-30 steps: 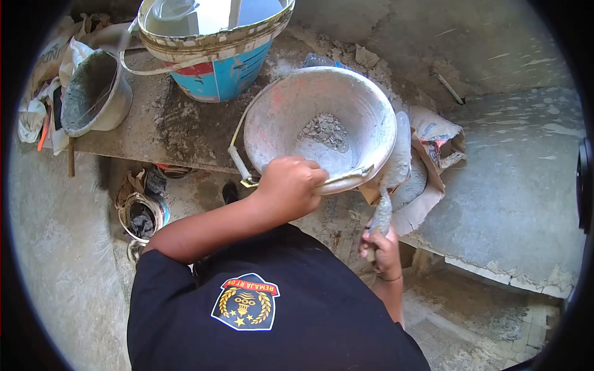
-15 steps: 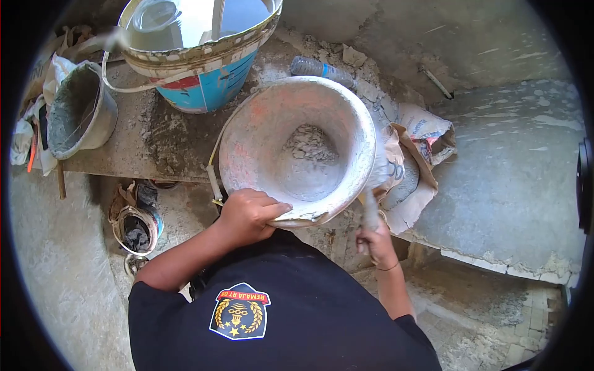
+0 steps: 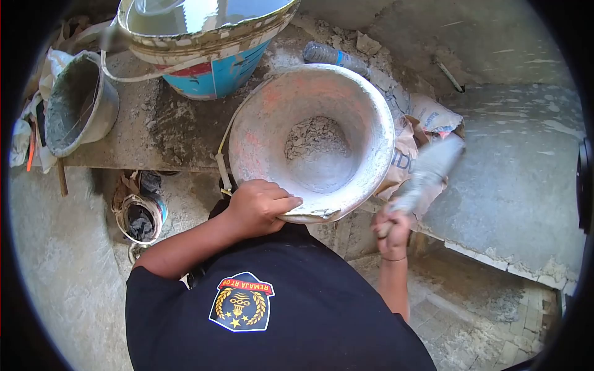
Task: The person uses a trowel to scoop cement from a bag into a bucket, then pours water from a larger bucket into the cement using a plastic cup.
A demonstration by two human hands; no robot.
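1. At the far left, a round grey mortar-stained bucket (image 3: 112, 110) tilts on the rough concrete ledge (image 3: 137, 139), its mouth facing sideways, beside crumpled white sacks (image 3: 49, 73).
2. Lower down, below the ledge, stands a small round white-rimmed bucket (image 3: 163, 211) with dark, crumpled material inside.
3. On the ledge, a large white, red and blue plastic bucket (image 3: 216, 77) holds liquid; its rim is crusted with dried mortar.
4. The left hand (image 3: 257, 207) grips the near rim of a wide, round, whitish bucket (image 3: 371, 123) with reddish stains, fingers curled together and thumb laid over the edge. The whitish bucket's wire handle, with its pale tubular grip (image 3: 223, 170), hangs at its left side.
5. That bucket is tipped with its mouth towards the camera, in the middle of the view; grey, crumbly material (image 3: 314, 133) lies at its bottom.
6. Just beyond its far rim lies a clear plastic bottle with a blue band (image 3: 334, 57).
7. The right hand (image 3: 393, 232) is closed around the handle of a grey-coated, blurred trowel (image 3: 436, 161), whose blade points up and to the right.
8. Partly hidden behind the trowel is a torn brown-and-white paper bag (image 3: 396, 170).
9. Farthest right spreads a smooth grey concrete slab (image 3: 513, 179) with pale splashes.
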